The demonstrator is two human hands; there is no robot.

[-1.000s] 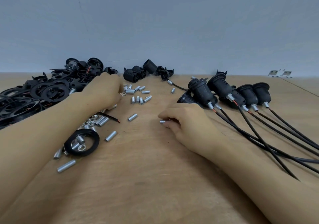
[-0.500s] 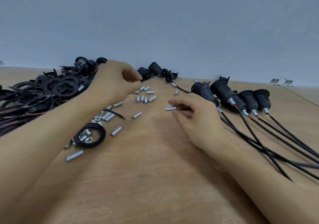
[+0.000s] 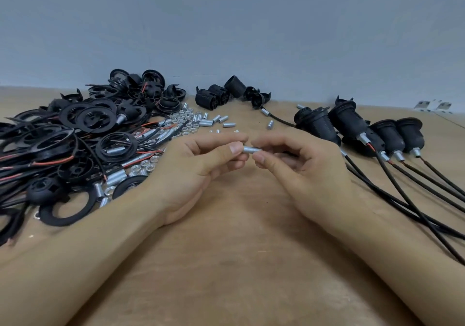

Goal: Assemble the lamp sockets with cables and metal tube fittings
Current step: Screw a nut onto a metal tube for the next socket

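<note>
Both hands meet above the middle of the wooden table (image 3: pixel 239 262). My right hand (image 3: pixel 299 172) pinches a short threaded metal tube (image 3: pixel 251 149) that lies sideways between thumb and forefinger. My left hand (image 3: pixel 201 167) pinches the tube's left end; anything small it holds there is hidden by its fingertips. Several assembled black lamp sockets (image 3: pixel 352 127) with black cables (image 3: pixel 415 190) lie at the right. A heap of black rings, socket bases and red-and-black wires (image 3: pixel 83 134) fills the left.
Loose metal tubes and hex nuts (image 3: pixel 198 120) are scattered behind my hands. Bare black socket shells (image 3: pixel 221 93) stand at the back near the grey wall. Small metal brackets (image 3: pixel 432 105) lie at the far right.
My right hand lifted the tube from the table and brought it toward the middle. My left hand left the pile of nuts at the back left and came over to meet the tube's left end.
</note>
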